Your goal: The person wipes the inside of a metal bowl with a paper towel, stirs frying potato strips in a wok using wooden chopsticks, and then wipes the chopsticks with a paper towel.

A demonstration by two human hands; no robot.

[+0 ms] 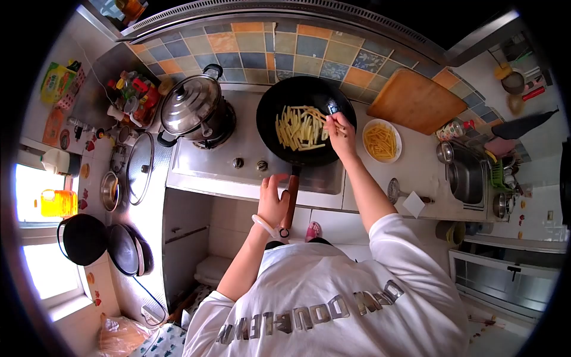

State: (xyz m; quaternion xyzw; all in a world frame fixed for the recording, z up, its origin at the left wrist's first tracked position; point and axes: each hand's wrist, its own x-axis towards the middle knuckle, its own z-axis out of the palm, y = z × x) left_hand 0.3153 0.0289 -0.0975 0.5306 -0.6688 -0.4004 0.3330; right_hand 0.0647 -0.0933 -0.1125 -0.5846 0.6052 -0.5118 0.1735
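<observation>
My right hand (pixel 341 135) is closed around a pair of wooden chopsticks (pixel 316 112), whose tips reach into a black wok (pixel 279 98) on the stove. Pale potato strips (pixel 297 132) lie spread across the wok's bottom. My left hand (pixel 273 201), with a white band at the wrist, is just left of the wok's wooden handle (pixel 291 205). Its fingers are stretched and apart, not wrapped round the handle; whether the thumb side touches it I cannot tell. Right of the wok, a white bowl (pixel 399 140) holds yellow fried strips (pixel 379 141).
A lidded steel pot (pixel 191 107) occupies the left burner. A wooden cutting board (pixel 416 101) leans against the tiled wall, left of the sink (pixel 467 175). Bottles (pixel 135 95) and a glass lid (pixel 140 168) stand at left. A slotted skimmer (pixel 394 189) lies near the counter's front edge.
</observation>
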